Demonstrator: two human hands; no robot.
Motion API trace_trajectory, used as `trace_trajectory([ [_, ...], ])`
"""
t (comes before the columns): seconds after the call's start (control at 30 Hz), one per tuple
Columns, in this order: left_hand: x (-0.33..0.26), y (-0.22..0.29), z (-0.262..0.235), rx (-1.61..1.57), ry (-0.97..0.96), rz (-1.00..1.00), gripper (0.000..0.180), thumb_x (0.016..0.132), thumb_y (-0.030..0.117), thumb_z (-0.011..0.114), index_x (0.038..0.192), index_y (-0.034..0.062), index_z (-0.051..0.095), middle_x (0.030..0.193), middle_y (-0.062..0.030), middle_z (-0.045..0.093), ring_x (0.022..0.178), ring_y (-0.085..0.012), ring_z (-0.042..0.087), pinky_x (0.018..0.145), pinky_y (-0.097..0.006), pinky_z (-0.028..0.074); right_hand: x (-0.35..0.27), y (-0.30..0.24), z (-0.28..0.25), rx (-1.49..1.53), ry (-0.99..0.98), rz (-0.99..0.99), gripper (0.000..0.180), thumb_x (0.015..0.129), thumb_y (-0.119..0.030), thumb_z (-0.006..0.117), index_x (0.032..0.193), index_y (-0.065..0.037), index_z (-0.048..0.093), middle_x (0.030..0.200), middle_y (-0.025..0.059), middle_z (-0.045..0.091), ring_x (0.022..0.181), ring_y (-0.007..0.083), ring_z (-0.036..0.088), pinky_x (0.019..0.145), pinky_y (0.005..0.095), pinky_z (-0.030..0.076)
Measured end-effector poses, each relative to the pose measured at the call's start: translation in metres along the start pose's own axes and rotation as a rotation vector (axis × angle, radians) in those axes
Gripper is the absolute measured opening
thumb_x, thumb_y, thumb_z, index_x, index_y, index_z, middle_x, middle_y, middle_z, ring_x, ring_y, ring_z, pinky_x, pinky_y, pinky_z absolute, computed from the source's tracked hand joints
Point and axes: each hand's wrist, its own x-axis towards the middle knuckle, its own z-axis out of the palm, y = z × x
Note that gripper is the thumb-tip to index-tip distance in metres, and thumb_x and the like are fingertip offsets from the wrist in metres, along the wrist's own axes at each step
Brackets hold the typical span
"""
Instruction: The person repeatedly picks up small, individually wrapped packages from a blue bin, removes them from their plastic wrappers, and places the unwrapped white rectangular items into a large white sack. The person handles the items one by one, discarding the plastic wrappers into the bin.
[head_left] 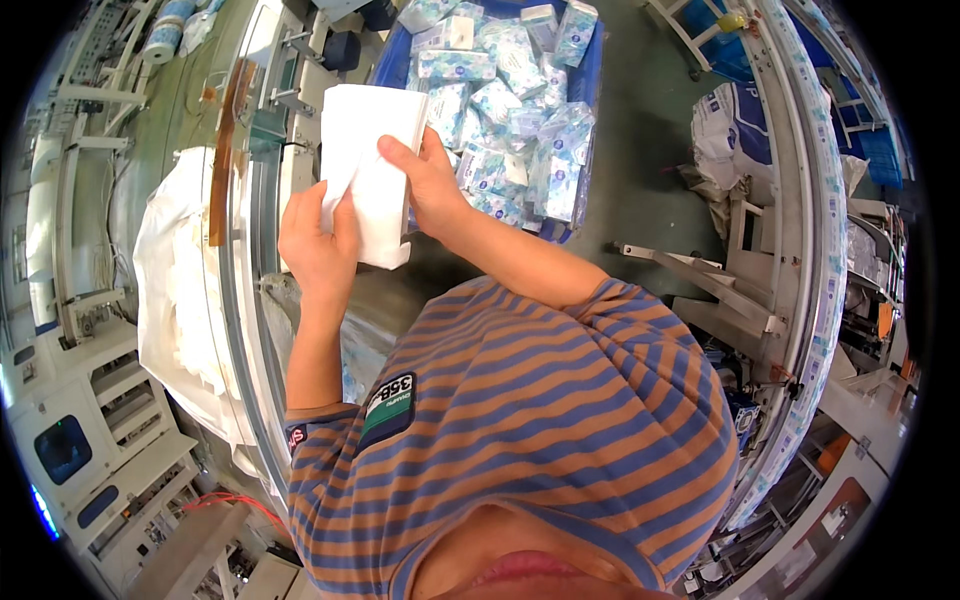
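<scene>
A thick stack of folded white tissues point(355, 125) is held up between my two hands, with its long side running away from me. My left hand point(318, 245) grips its near left edge, thumb lying across the top sheet. On the right edge, my right hand point(432, 185) is closed around the stack with its thumb pressed on top. A small flap of tissue sticks out at the near right corner. Just beyond my right hand lie plastic-wrapped tissue packs point(505, 60), white with blue-green patterns, heaped in a blue crate point(597, 95).
A metal machine rail point(238, 330) runs along my left, with a white plastic bag point(165, 290) of pale material behind it. To the right are a metal frame point(700, 270), a white-and-blue sack point(735, 125) and a long rail carrying printed film point(835, 270).
</scene>
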Motion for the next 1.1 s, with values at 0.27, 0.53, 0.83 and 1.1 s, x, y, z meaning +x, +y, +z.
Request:
trace_trajectory([
  [0.27, -0.007, -0.015, -0.007, -0.074, 0.297, 0.123, 0.012, 0.078, 0.001, 0.056, 0.089, -0.0026, 0.055, 0.084, -0.0116, 0.055, 0.071, -0.0226, 0.053, 0.065, -0.031, 0.042, 0.004, 0.014, 0.007, 0.273, -0.19, 0.168, 0.047, 0.086, -0.035, 0.048, 0.118, -0.002, 0.037, 0.113, 0.0105, 0.05, 0.105, 0.0211, 0.05, 0.087, 0.0341, 0.042],
  [0.53, -0.037, -0.015, -0.055, -0.544, 0.332, -0.23, 0.028, 0.085, 0.0, 0.043, 0.112, -0.0051, 0.039, 0.106, -0.0153, 0.05, 0.096, -0.0193, 0.049, 0.079, -0.029, 0.042, 0.036, 0.059, 0.013, -0.069, 0.206, 0.224, 0.038, 0.08, -0.017, 0.054, 0.111, 0.0, 0.04, 0.104, 0.0126, 0.053, 0.093, 0.0228, 0.056, 0.077, 0.0384, 0.048],
  [0.83, -0.034, -0.282, -0.282, 0.944, 0.42, -0.588, 0.042, 0.081, 0.03, 0.054, 0.109, -0.0008, 0.048, 0.102, -0.0207, 0.055, 0.085, -0.0369, 0.055, 0.074, -0.043, 0.044, 0.036, 0.071, 0.019, 0.086, -0.056, 0.219, 0.037, 0.081, -0.027, 0.053, 0.109, -0.003, 0.048, 0.101, 0.01, 0.056, 0.093, 0.0192, 0.055, 0.082, 0.0339, 0.045],
  [1.1, -0.047, -0.256, -0.16, -0.185, 0.229, -0.56, 0.044, 0.087, 0.03, 0.048, 0.119, 0.0007, 0.043, 0.113, -0.0131, 0.05, 0.101, -0.0197, 0.05, 0.087, -0.03, 0.038, -0.001, 0.071, 0.039, 0.006, -0.179, 0.286, 0.035, 0.086, -0.029, 0.044, 0.108, -0.003, 0.05, 0.103, 0.0077, 0.057, 0.094, 0.0184, 0.055, 0.083, 0.0329, 0.044],
])
